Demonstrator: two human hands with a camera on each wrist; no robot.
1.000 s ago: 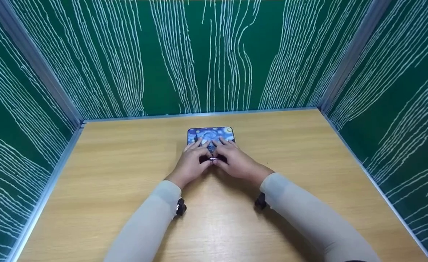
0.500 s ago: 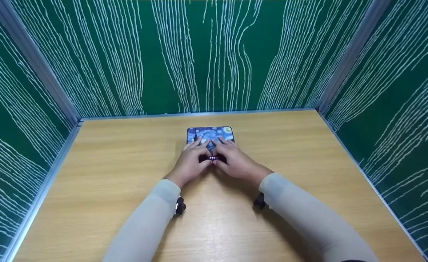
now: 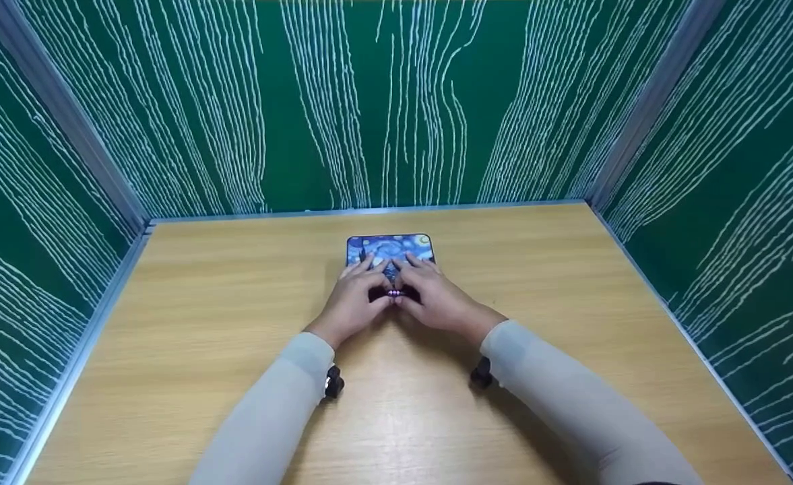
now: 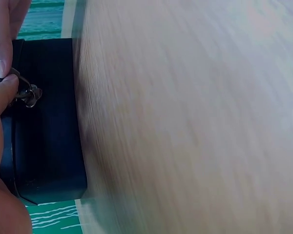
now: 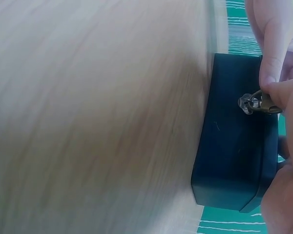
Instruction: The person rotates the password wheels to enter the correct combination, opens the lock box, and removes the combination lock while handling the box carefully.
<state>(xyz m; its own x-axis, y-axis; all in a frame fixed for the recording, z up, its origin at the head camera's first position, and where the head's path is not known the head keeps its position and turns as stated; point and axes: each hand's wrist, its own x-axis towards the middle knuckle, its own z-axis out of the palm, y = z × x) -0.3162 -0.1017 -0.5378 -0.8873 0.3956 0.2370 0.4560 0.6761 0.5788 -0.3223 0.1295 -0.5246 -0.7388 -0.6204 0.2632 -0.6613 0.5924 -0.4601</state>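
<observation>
A small box with a blue painted swirl pattern on its lid (image 3: 389, 247) rests on the table. Its dark front (image 4: 46, 126) fills the left side of the left wrist view. A metal clasp (image 5: 246, 103) with a loop sits at the middle of that front. My left hand (image 3: 350, 298) and right hand (image 3: 442, 296) meet over the near edge, some fingers spread on the lid. Both thumbs are at the clasp, the left thumb (image 4: 9, 87) and the right thumb (image 5: 283, 91) pinching its loop with curled forefingers. The lid appears closed down.
The wooden table (image 3: 221, 283) stretches around the box on every side. Green walls (image 3: 302, 135) with white wavy lines stand at the back and both sides, joined by grey metal strips. A small black device (image 3: 334, 382) hangs at each sleeve cuff.
</observation>
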